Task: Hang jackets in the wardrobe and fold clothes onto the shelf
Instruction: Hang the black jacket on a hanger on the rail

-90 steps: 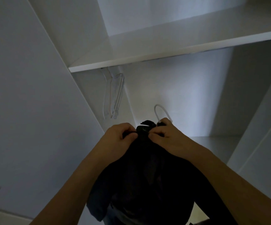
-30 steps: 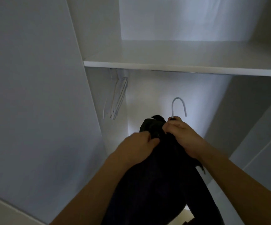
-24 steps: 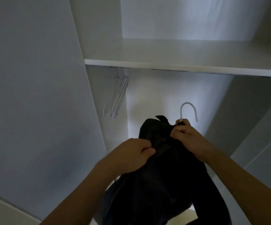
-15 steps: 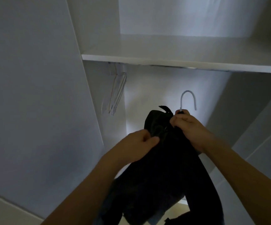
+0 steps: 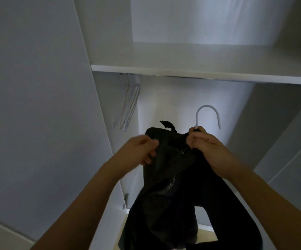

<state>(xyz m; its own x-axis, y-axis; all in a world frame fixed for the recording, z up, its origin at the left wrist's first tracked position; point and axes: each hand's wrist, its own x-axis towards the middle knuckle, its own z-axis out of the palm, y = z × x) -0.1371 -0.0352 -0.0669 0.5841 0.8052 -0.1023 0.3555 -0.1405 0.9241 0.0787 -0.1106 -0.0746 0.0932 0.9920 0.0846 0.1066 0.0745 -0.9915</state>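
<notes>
In the head view, a black fabric jacket point(image 5: 173, 177) hangs in front of the open white wardrobe point(image 5: 191, 98), below the white wooden shelf point(image 5: 182, 69), held up between both hands. The right hand point(image 5: 207, 147) has its fingers curled tight round the jacket's collar and the neck of a white plastic hanger point(image 5: 208, 114), whose curved hook stands up clear just above the knuckles, under the shelf but not touching it. The left hand point(image 5: 142, 150), blurred, sits at the jacket's left shoulder; its fingers point(image 5: 150, 156) are bent against the cloth, though whether they actually pinch it cannot be told. The jacket's small loop tab sticks up between the two hands, and the body and sleeves drop away below them. A bunch of pale wire hangers point(image 5: 129, 107) hangs under the shelf's left end, well to the left of the jacket.

Compared with half a second ago, the left hand has slid outward, away from the right, so more of the collar shows between them; the right hand's grip at the hanger neck is unchanged.
</notes>
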